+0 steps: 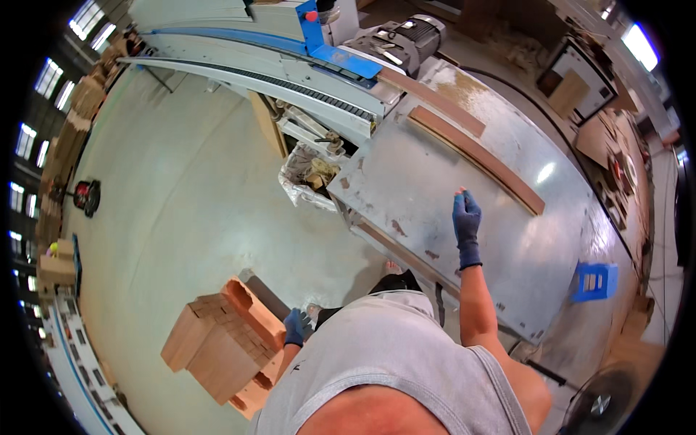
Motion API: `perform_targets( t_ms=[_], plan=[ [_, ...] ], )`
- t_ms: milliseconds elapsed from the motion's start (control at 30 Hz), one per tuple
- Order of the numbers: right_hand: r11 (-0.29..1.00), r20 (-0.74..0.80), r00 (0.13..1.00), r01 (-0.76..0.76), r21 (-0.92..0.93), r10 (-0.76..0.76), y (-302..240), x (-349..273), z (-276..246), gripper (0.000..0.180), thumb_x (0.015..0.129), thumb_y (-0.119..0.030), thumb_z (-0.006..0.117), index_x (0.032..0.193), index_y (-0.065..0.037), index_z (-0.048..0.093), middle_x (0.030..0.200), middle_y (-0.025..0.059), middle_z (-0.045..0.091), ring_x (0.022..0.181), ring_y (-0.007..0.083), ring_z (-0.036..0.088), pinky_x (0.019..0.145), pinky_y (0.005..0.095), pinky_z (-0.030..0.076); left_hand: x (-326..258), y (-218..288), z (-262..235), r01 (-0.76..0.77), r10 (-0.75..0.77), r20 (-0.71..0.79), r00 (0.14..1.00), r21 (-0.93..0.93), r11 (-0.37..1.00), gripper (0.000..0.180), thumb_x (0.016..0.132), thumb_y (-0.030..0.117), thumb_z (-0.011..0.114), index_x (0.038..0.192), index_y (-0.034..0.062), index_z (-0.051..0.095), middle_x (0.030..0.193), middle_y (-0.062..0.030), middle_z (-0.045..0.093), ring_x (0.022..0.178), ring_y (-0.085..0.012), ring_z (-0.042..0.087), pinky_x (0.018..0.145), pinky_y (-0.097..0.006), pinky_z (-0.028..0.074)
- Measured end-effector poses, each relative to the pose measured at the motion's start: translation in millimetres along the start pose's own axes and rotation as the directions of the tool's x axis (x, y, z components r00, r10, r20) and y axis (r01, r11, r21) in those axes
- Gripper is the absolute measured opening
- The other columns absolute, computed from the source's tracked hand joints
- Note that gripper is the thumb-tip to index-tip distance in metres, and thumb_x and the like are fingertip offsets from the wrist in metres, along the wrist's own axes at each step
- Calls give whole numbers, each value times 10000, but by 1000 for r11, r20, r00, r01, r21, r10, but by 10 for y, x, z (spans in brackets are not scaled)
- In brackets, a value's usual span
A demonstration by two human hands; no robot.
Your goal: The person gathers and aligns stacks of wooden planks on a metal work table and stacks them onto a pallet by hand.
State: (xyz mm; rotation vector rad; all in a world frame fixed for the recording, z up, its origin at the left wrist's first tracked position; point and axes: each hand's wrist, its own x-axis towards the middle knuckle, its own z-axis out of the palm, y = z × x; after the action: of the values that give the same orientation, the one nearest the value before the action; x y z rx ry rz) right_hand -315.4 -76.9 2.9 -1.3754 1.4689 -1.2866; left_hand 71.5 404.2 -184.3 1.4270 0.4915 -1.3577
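My left hand (296, 326), in a blue-grey glove, is low beside my left hip. Its fingers close around the near end of a narrow grey-brown board (264, 293), which slants away to the upper left. Just left of it is a stack of brown wooden boards (221, 341), with torn cardboard (254, 308) along its side. My right hand (467, 216), gloved with bare fingertips, is over the metal table (413, 181). Its fingers are pressed together with nothing visible in them. Beyond it, a long brown plank (475, 157) lies slantwise on the tabletop.
Another brown strip (435, 101) extends from the blue-and-grey machine (341, 59) at the table's far end. A motor (409, 42) sits behind it. A lined scrap bin (308, 174) stands by the table's left corner. A blue plastic stool (596, 281) is at right, a fan (598, 406) lower right.
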Motion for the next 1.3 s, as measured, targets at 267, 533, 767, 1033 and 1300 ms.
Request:
perform_targets(
  t_ms=[267, 533, 767, 1033, 1300],
  plan=[
    [842, 329, 916, 355, -406, -229, 338, 301, -5, 321, 870, -93, 632, 1167, 27, 646, 1062, 197, 657, 992, 370, 632, 887, 410, 509, -492, -538, 1495, -229, 319, -286, 904, 305, 924, 376, 925, 356, 636, 1114, 46, 734, 932, -80, 726, 674, -173, 653, 562, -313, 495],
    [561, 651, 673, 708, -429, -352, 671, 102, -78, 399, 890, -171, 621, 1245, 10, 635, 1294, 252, 620, 1242, 417, 552, 1085, 519, 400, -977, -1063, 1371, -96, 210, -492, 845, 248, 964, 402, 912, 392, 631, 1117, 52, 699, 961, -60, 695, 750, -197, 637, 636, -359, 503],
    [434, 636, 573, 816, -382, -517, 786, 112, -106, 329, 869, -151, 627, 1148, 14, 682, 1208, 252, 655, 1174, 423, 583, 1030, 532, 425, -1100, -1681, 1429, -115, 205, -567, 798, 190, 975, 382, 882, 379, 618, 919, 8, 701, 836, -108, 670, 685, -216, 619, 617, -380, 485],
    [501, 638, 585, 797, -338, -500, 708, 131, -164, 322, 843, -162, 635, 1112, 7, 688, 1204, 264, 639, 1195, 437, 559, 1042, 549, 409, -949, -1808, 1451, -167, 157, -554, 818, 32, 985, 419, 896, 416, 628, 1043, 30, 696, 898, -86, 660, 736, -232, 623, 632, -363, 493],
    [583, 565, 687, 711, -393, -456, 543, 57, -71, 296, 816, -153, 638, 1073, -13, 682, 1193, 221, 622, 1211, 440, 536, 1063, 546, 393, -927, -1660, 1355, -365, 525, -304, 795, 451, 814, 355, 872, 285, 640, 931, -58, 710, 862, -134, 701, 707, -215, 648, 650, -338, 517]
  ],
)
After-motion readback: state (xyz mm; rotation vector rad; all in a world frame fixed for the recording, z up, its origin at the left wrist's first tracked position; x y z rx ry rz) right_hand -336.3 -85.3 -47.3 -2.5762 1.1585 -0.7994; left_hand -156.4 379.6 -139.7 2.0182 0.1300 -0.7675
